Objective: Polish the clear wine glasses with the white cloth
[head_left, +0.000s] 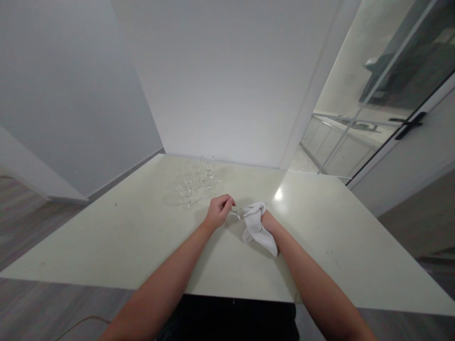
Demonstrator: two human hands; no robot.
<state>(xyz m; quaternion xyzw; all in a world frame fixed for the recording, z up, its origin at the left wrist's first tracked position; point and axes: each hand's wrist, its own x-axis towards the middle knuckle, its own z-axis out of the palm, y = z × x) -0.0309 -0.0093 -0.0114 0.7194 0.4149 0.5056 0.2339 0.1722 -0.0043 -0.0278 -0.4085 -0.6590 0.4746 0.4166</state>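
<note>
A clear stemmed glass (241,214) is held sideways just above the table, between my two hands. My left hand (219,210) is closed with its fingers round the base end of the stem. Over the bowl end lies a white cloth (256,227), which hangs down toward the table. My right hand (267,220) is closed on this cloth and presses it against the glass; the fingers are mostly hidden under the fabric. To the left of my left hand, several clear stemmed glasses (188,187) stand upright in a group.
The pale table (106,237) reaches to a white wall (227,94) at the back. On the right is a glass-paned door with a black handle (410,125). A cable (83,319) lies on the floor at the lower left.
</note>
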